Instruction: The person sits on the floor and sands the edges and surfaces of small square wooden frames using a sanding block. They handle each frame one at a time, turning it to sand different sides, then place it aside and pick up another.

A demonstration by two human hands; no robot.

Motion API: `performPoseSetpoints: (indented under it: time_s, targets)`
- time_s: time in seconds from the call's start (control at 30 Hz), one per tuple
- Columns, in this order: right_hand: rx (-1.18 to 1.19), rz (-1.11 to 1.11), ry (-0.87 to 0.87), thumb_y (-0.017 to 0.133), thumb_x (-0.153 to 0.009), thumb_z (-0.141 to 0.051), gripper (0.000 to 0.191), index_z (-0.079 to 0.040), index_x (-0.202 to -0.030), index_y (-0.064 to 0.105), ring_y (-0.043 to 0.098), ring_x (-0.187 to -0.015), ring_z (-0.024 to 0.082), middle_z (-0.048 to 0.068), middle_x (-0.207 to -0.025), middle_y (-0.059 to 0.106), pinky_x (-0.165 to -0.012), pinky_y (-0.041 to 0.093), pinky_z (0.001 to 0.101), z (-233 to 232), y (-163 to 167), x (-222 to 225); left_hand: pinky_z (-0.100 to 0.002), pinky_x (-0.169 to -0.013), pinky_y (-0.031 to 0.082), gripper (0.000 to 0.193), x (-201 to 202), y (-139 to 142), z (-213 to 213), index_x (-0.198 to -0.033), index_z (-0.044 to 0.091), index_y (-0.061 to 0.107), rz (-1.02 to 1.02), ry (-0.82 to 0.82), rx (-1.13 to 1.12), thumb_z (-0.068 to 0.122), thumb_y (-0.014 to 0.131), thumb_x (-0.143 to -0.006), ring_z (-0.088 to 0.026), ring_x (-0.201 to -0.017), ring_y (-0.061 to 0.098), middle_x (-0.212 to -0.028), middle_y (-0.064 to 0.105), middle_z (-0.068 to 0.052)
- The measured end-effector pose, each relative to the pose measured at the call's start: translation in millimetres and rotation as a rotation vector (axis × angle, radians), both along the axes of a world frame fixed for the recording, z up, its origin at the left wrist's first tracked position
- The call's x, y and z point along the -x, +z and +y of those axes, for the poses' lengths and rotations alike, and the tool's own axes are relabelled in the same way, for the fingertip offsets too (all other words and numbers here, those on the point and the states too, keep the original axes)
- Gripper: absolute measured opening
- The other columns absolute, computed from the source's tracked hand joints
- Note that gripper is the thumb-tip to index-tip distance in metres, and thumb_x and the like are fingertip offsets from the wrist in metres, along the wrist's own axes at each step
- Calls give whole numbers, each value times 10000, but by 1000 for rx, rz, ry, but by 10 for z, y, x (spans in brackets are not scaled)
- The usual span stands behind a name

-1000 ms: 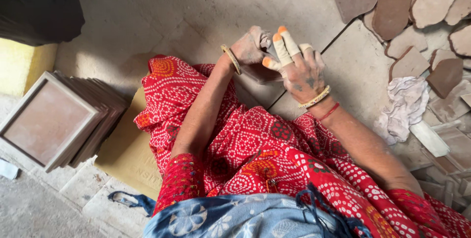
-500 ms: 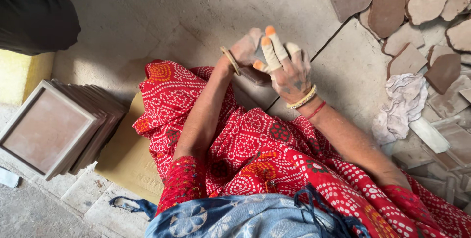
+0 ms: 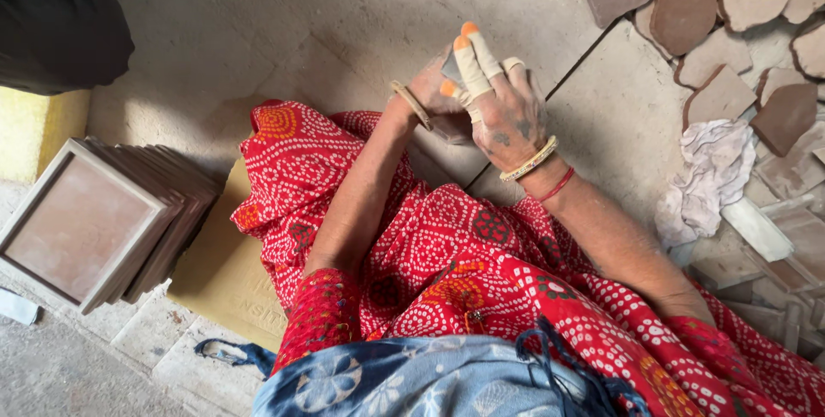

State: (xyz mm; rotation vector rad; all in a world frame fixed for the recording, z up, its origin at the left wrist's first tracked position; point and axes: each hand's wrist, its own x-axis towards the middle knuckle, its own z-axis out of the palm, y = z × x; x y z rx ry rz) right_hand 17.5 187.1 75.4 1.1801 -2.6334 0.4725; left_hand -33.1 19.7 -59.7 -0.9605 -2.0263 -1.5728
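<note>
On the stone floor, a stack of framed tiles leans at the left edge within reach, broken shards heap at the top right corner, and over the lap the left hand and taped right hand clasp a small tile piece, fingers wrapped to steady it.

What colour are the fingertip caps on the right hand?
Orange, on the right hand; head view.
</note>
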Motion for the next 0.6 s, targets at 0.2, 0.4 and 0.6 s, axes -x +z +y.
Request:
performPoseSetpoints:
  time_s: [0.2,0.4,0.6]
  targets:
    - [51,103,27,670,-1028,-255,553,-9,-1505,537,560,-1038,299,121,-1528,540,-903,488,430,189,-130,-129,-347,-569,417,215,-18,-110,-192,-736,-17,562,-610,-162,109,96,746,-741,-141,-629,461,-658,542,-60]
    - [55,74,14,669,-1022,-225,556,-11,-1512,516,566,-1010,301,121,-1490,561,-879,489,439,188,-139,-120,-346,-524,401,293,25,-5,-166,-717,-12,541,-607,-108,184,121,796,-773,-139,-572,443,-607,534,-57]
    - [-24,23,42,662,-1006,-204,585,29,-1516,498,566,-994,304,176,-1510,549,-860,507,428,35,-11,21,-314,-599,509,253,-33,80,-129,-844,8,606,-372,-199,52,167,803,-828,-98,-666,558,-764,619,-7]
